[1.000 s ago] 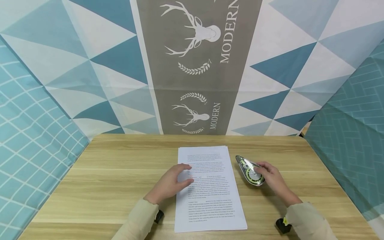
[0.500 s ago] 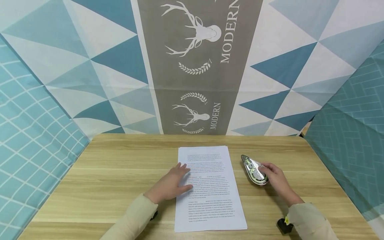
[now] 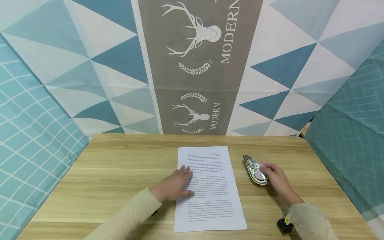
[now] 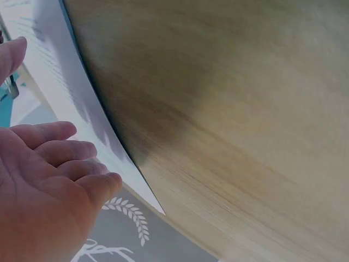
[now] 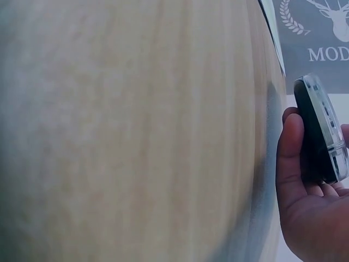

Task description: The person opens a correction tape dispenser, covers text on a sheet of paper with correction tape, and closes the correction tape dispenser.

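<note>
Printed sheets of paper (image 3: pixel 211 208) lie in a neat stack on the wooden table, their long sides running away from me. Over the left edge of the stack is my left hand (image 3: pixel 172 185), palm down with thumb and fingers extended. The left wrist view shows these fingers (image 4: pixel 65 148) relaxed above the white paper (image 4: pixel 82 112). To the right of the stack, my right hand (image 3: pixel 278 179) holds a clear teardrop-shaped correction tape (image 3: pixel 255 170) between thumb and fingers, narrow tip pointing away. Seen from the right wrist, the correction tape (image 5: pixel 319 134) has a dark side and a transparent side.
The wooden table (image 3: pixel 120 173) ends at a patterned backdrop (image 3: pixel 198 113) with deer heads and triangles. Blue-green tiled cloths (image 3: pixel 33 133) hang at both sides. A small black device (image 3: pixel 284 226) sits at my right wrist.
My left hand has turned flatter over the paper's edge, its forearm swinging left. My right hand has carried the correction tape slightly right, away from the stack. The paper has stayed put.
</note>
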Demonstrator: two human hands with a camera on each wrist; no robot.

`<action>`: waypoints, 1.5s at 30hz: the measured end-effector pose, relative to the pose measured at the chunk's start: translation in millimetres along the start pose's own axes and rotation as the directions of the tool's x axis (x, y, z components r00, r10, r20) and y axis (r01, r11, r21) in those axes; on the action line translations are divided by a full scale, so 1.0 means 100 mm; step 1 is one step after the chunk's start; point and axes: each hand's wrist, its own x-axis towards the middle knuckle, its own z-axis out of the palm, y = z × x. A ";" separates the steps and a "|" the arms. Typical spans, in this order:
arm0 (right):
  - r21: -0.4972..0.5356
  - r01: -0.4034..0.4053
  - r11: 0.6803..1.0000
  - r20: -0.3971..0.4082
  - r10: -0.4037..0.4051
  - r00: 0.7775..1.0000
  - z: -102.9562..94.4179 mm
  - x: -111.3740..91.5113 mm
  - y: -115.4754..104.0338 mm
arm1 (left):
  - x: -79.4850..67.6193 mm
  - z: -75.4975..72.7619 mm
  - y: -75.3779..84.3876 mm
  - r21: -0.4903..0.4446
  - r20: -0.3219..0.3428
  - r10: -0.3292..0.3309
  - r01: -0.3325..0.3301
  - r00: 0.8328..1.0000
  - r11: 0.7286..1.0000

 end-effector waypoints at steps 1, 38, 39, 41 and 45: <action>0.000 -0.003 1.000 0.001 0.003 1.000 0.00 0.00 0.00 | 0.00 0.00 0.00 0.005 0.009 -0.001 0.001 1.000 1.000; -0.262 -0.028 0.965 -0.061 0.013 0.998 0.01 0.00 0.01 | -0.02 0.05 0.07 0.043 0.069 -0.009 0.006 0.998 0.999; -0.278 -0.023 0.960 -0.061 0.007 0.998 0.01 0.00 0.01 | -0.02 0.05 0.07 0.040 0.070 -0.010 0.007 0.998 0.999; -0.326 -0.020 0.945 -0.062 0.000 0.998 0.00 -0.01 0.00 | -0.02 0.05 0.07 0.036 0.070 -0.012 0.009 0.997 0.999; -0.397 -0.026 0.917 -0.050 0.007 0.999 -0.02 -0.01 -0.02 | -0.01 0.05 0.07 0.033 0.073 -0.016 0.014 0.997 0.999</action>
